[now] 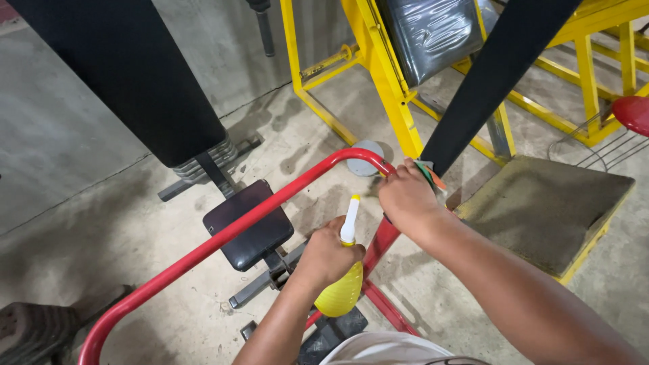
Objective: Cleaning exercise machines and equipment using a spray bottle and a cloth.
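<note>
We hold a yellow spray bottle (343, 284) in the closed left hand (324, 255), at 6 o'clock. The right hand (405, 196) presses a cloth (431, 177) on the red bar (270, 203); wiping appears underway, extent cleaned unclear.

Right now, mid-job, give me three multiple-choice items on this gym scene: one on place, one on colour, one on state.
1. Where is the right hand?
A. on the red bar's bend
B. on the floor
C. on the black seat pad

2. What colour is the body of the spray bottle?
A. blue
B. yellow
C. green

3. What is the left hand doing?
A. hanging free
B. lying flat on the pad
C. gripping the bottle

Answers: 1 A, it presses a cloth against the red bar. 2 B, the bulb below the fist is yellow. 3 C, the fingers wrap the neck.
</note>
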